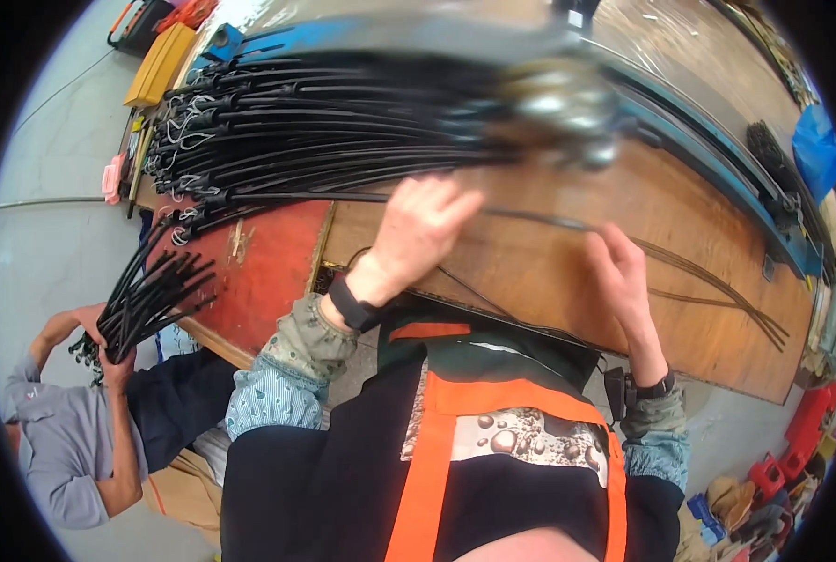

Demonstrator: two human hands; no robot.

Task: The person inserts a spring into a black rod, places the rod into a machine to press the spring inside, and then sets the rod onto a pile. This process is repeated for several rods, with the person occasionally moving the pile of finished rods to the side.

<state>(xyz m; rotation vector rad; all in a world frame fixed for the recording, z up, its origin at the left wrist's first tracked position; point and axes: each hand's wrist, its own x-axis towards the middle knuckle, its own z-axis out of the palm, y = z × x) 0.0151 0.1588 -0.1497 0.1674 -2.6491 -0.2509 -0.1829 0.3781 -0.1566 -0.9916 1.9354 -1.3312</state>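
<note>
A long thin black cable [530,217] runs across the near side of the wooden workbench [718,201]. My left hand [420,229] is closed around its middle. At the cable's right end, the fingertips of my right hand [621,276] are pinched together on it, slightly blurred. Several thin brown wires [718,281] lie on the wood just right of that hand. Beyond my left hand is a thick pile of black cables [306,122], with white loops at their left ends. Shiny metal fittings [563,108] cluster at the pile's right end, smeared by motion.
At left, a co-worker [72,440] holds a bundle of black cables [156,300] beside the red tabletop [268,262]. A blue metal rail [718,169] borders the bench's far right. There is a yellow box [161,66] at far left and a blue bag [818,150] at right.
</note>
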